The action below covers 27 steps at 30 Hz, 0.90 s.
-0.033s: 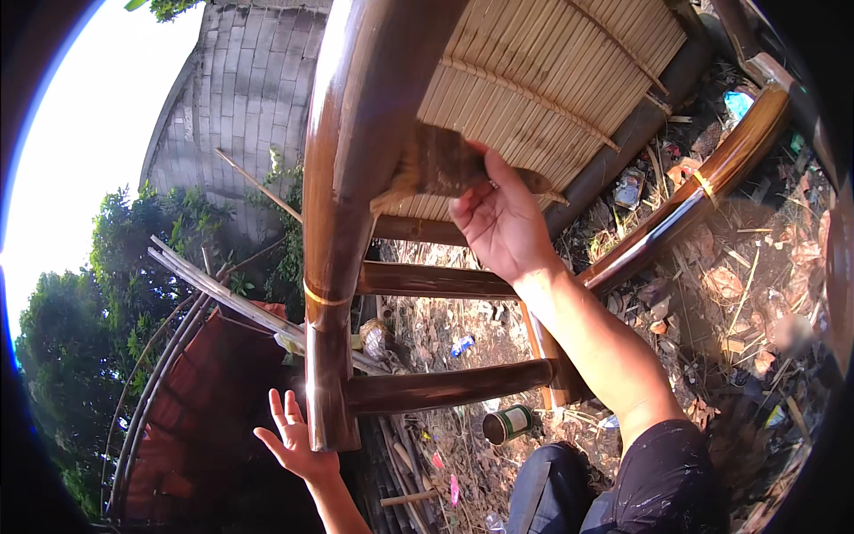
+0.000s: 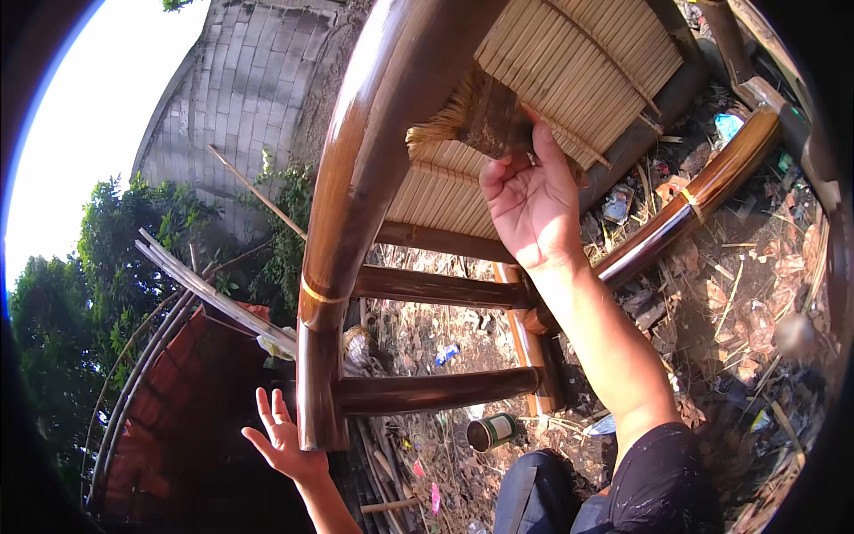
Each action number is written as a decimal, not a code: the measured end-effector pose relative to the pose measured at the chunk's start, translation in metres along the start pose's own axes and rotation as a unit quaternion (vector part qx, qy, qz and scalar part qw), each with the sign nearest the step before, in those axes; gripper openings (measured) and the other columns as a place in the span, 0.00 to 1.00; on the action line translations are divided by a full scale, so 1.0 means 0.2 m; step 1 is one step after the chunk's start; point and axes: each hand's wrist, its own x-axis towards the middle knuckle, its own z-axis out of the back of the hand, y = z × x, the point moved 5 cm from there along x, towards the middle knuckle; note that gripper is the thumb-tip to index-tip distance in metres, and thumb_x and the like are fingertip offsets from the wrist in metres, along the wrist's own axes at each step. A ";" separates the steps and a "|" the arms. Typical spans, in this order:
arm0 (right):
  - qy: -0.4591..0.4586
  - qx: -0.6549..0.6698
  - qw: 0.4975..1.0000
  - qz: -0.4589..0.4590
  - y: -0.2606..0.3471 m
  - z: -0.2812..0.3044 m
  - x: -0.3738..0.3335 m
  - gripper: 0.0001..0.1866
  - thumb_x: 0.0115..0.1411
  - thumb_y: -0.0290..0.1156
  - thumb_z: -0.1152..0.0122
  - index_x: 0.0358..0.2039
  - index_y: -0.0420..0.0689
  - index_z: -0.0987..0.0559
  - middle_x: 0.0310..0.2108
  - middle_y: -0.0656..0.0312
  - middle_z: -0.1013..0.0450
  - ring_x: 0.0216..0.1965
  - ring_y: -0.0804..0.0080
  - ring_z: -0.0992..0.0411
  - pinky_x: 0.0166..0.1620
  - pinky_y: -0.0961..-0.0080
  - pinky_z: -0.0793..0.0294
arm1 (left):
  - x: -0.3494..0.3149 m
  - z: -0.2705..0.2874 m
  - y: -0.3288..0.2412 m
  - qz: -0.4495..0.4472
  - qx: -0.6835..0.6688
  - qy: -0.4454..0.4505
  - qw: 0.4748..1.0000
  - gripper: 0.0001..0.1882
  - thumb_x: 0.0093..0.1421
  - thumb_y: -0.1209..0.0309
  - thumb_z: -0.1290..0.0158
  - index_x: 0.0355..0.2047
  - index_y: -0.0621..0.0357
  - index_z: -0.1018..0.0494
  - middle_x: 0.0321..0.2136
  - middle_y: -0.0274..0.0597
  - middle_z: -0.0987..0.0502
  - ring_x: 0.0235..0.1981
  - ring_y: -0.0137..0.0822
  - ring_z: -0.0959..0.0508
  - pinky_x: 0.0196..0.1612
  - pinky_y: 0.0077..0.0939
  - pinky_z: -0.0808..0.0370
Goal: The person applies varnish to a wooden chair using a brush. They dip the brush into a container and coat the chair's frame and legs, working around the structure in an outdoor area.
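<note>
A wide paintbrush with straw-coloured bristles is gripped in my right hand. Its bristle end lies close to the underside of a thick, glossy brown bamboo post; whether they touch I cannot tell. The post belongs to a piece of bamboo furniture with a slatted panel behind the brush. My left hand is open beside the post's lower end, fingers apart and holding nothing. Two dark crossbars join the legs, the lower crossbar running just right of that hand.
A small open can lies on its side on littered ground by my knee. To the right curves another glossy bamboo piece. Pale poles stick out at the left, over a reddish sheet. A block wall stands behind.
My right hand and the brush have moved up along the post, and the bristles now show more plainly. My left hand stays open beside the post's lower end. The view has shifted slightly.
</note>
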 end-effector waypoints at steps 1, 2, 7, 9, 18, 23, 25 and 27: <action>-0.003 -0.016 0.998 0.052 0.07 -0.07 -0.01 0.19 0.72 0.42 0.40 0.57 0.45 0.23 0.38 0.63 0.19 0.37 0.78 0.21 0.44 0.79 0.18 | 0.00 0.02 -0.02 -0.009 -0.006 -0.003 1.000 0.45 0.70 0.33 0.61 0.72 0.56 0.44 0.62 0.49 0.35 0.62 0.49 0.29 0.64 0.51 0.29; -0.057 -0.052 0.997 0.030 0.04 -0.05 -0.09 0.18 0.73 0.40 0.42 0.58 0.44 0.24 0.40 0.63 0.19 0.37 0.77 0.21 0.45 0.77 0.18 | 0.01 0.04 -0.03 -0.017 -0.016 0.009 1.000 0.45 0.70 0.33 0.61 0.72 0.56 0.45 0.63 0.49 0.35 0.62 0.49 0.28 0.63 0.50 0.28; 0.101 -0.589 0.773 0.214 0.23 -0.38 -0.34 0.18 0.68 0.33 0.32 0.54 0.38 0.19 0.43 0.58 0.18 0.38 0.74 0.20 0.45 0.75 0.19 | 0.01 0.03 -0.03 -0.059 -0.027 0.000 0.998 0.46 0.70 0.32 0.64 0.74 0.57 0.47 0.66 0.50 0.42 0.66 0.46 0.33 0.66 0.50 0.32; 0.114 -0.701 0.562 0.425 0.40 -0.70 -0.32 0.18 0.67 0.31 0.32 0.53 0.35 0.19 0.42 0.54 0.17 0.38 0.74 0.19 0.44 0.77 0.19 | 0.00 0.10 -0.04 -0.073 -0.056 0.024 0.995 0.46 0.70 0.33 0.64 0.74 0.57 0.47 0.68 0.50 0.44 0.68 0.46 0.37 0.70 0.51 0.39; 0.264 -0.798 0.193 0.506 0.39 -1.23 -0.26 0.12 0.57 0.20 0.28 0.43 0.38 0.14 0.39 0.52 0.17 0.38 0.60 0.16 0.43 0.69 0.15 | -0.03 0.12 0.03 -0.159 -0.076 -0.107 0.978 0.42 0.73 0.39 0.67 0.75 0.59 0.48 0.69 0.53 0.39 0.71 0.48 0.40 0.71 0.60 0.45; 0.333 -0.822 0.156 0.435 0.47 -1.29 -0.25 0.15 0.56 0.22 0.26 0.44 0.39 0.15 0.40 0.52 0.16 0.41 0.59 0.16 0.46 0.69 0.16 | -0.13 0.20 0.03 -0.492 0.460 -0.069 0.736 0.40 0.74 0.69 0.49 0.77 0.42 0.62 0.63 0.75 0.36 0.50 0.59 0.18 0.42 0.44 0.09; 0.249 -0.822 0.168 0.483 0.73 -1.46 -0.16 0.14 0.59 0.25 0.27 0.46 0.39 0.15 0.41 0.52 0.16 0.41 0.63 0.16 0.47 0.72 0.17 | -0.18 0.21 0.14 -0.499 0.518 -0.131 0.682 0.41 0.71 0.78 0.49 0.75 0.53 0.62 0.59 0.72 0.32 0.47 0.57 0.16 0.42 0.42 0.08; 0.099 -0.793 0.283 0.531 1.07 -1.71 -0.07 0.12 0.65 0.29 0.32 0.47 0.39 0.15 0.40 0.52 0.15 0.42 0.68 0.16 0.48 0.76 0.19 | -0.24 0.16 0.19 -0.487 0.523 -0.162 0.681 0.39 0.70 0.80 0.51 0.74 0.56 0.60 0.57 0.71 0.30 0.46 0.56 0.16 0.42 0.41 0.08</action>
